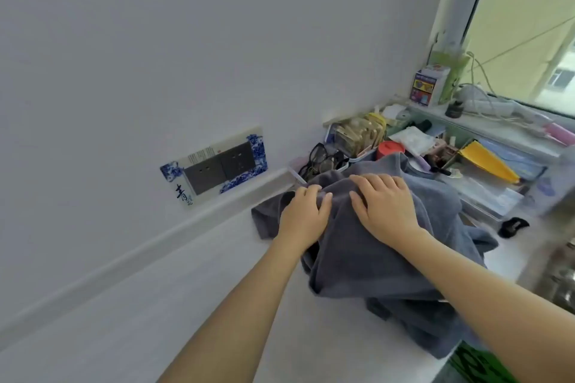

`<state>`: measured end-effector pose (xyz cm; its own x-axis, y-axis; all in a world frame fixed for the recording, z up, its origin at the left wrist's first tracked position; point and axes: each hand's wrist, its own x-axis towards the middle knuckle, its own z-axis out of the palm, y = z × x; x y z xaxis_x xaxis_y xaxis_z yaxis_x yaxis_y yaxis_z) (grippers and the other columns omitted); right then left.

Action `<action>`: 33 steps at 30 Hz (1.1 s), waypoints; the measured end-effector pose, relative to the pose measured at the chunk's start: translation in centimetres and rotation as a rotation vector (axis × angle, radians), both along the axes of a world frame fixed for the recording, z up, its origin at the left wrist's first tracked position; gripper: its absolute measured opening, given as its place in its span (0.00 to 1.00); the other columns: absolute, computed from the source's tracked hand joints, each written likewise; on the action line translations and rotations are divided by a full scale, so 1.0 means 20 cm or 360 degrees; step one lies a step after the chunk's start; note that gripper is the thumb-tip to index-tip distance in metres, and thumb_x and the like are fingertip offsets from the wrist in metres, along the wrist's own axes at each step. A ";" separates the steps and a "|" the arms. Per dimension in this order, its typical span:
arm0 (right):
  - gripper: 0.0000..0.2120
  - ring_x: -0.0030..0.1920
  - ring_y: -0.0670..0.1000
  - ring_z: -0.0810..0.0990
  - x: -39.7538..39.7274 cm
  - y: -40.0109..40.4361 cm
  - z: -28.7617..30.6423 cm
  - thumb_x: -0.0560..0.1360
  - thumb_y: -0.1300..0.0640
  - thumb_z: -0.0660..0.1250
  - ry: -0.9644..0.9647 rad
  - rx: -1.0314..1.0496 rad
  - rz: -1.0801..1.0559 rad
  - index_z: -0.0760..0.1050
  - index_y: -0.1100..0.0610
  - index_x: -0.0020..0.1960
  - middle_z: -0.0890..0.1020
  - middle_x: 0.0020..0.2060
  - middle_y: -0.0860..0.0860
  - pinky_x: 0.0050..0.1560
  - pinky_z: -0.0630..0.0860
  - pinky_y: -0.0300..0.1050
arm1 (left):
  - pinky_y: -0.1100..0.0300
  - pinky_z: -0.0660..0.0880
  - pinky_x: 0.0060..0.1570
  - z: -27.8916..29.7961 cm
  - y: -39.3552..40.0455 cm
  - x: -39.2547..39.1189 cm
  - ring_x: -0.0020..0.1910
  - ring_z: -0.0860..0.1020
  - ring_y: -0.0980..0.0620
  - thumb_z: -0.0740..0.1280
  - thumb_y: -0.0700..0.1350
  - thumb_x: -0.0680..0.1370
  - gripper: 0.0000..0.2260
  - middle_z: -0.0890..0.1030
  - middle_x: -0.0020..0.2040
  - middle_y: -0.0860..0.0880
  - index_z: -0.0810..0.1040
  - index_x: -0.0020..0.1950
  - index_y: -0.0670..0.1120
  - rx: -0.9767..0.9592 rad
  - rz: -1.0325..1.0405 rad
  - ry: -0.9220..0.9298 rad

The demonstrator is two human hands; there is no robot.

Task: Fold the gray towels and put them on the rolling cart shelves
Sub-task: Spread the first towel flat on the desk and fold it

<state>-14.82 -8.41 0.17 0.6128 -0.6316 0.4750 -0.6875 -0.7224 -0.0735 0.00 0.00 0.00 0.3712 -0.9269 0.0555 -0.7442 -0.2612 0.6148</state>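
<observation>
Two hands — one gray towel pile — two wall sockets.

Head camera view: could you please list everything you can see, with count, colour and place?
gray towels: a rumpled pile, count unclear, gray, on the white counter
counter: one, white, along the wall
wall sockets: two, dark gray, in a blue-and-white frame on the wall
eyeglasses: at least two pairs, black, in a bin behind the towels
red lid: one, red, behind the towels
yellow folder: one, yellow, right of the towels
small box: one, purple and white, on the windowsill
left hand: fingers curled into the towel
right hand: lies flat on the towel
</observation>
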 end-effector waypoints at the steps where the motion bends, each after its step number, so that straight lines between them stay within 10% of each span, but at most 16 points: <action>1: 0.20 0.48 0.56 0.80 -0.01 -0.02 -0.03 0.75 0.47 0.54 -0.0001 0.0031 -0.0015 0.79 0.56 0.56 0.83 0.49 0.53 0.48 0.73 0.50 | 0.51 0.70 0.60 -0.03 -0.03 -0.02 0.65 0.70 0.44 0.54 0.55 0.82 0.21 0.68 0.69 0.44 0.65 0.71 0.47 0.0079 -0.0014 0.0112; 5: 0.25 0.53 0.60 0.78 0.00 -0.04 -0.09 0.75 0.42 0.51 0.0083 0.0187 -0.0216 0.77 0.55 0.59 0.80 0.55 0.55 0.50 0.73 0.55 | 0.56 0.65 0.64 -0.15 -0.10 -0.05 0.70 0.67 0.47 0.57 0.55 0.81 0.23 0.66 0.72 0.46 0.64 0.73 0.47 0.0170 -0.0011 0.0495; 10: 0.26 0.62 0.63 0.71 0.00 -0.08 -0.09 0.77 0.39 0.53 0.0015 0.0539 -0.0665 0.68 0.54 0.68 0.73 0.65 0.58 0.58 0.66 0.57 | 0.63 0.70 0.42 -0.18 -0.15 -0.06 0.46 0.76 0.53 0.66 0.49 0.78 0.07 0.78 0.45 0.52 0.76 0.51 0.46 0.0010 0.0174 0.0790; 15: 0.32 0.66 0.65 0.67 -0.03 -0.12 -0.05 0.77 0.37 0.52 -0.0086 0.0787 -0.0934 0.62 0.58 0.72 0.69 0.68 0.63 0.62 0.65 0.57 | 0.59 0.71 0.42 -0.16 -0.13 -0.06 0.39 0.74 0.54 0.68 0.47 0.77 0.05 0.76 0.37 0.52 0.77 0.44 0.46 -0.0174 0.0320 0.1236; 23: 0.17 0.57 0.53 0.76 0.06 0.02 0.15 0.79 0.52 0.61 -0.1018 0.1079 -0.0377 0.70 0.54 0.67 0.79 0.59 0.52 0.53 0.68 0.41 | 0.57 0.73 0.40 -0.05 0.05 0.02 0.38 0.74 0.51 0.69 0.45 0.76 0.05 0.77 0.35 0.51 0.78 0.41 0.48 -0.0455 0.0587 0.1537; 33: 0.13 0.54 0.45 0.73 0.61 0.66 0.32 0.79 0.57 0.61 -0.1030 0.0991 0.0381 0.74 0.54 0.63 0.77 0.56 0.51 0.52 0.62 0.27 | 0.50 0.77 0.49 0.21 0.81 0.48 0.44 0.77 0.48 0.68 0.47 0.77 0.05 0.80 0.45 0.44 0.78 0.44 0.47 -0.0922 0.1099 0.1400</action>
<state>-2.67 4.88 6.59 0.4939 -0.7785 0.3874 -0.2150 -0.5410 -0.8131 9.52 16.14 4.25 0.8858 -0.4474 -0.1233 0.1583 0.0415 0.9865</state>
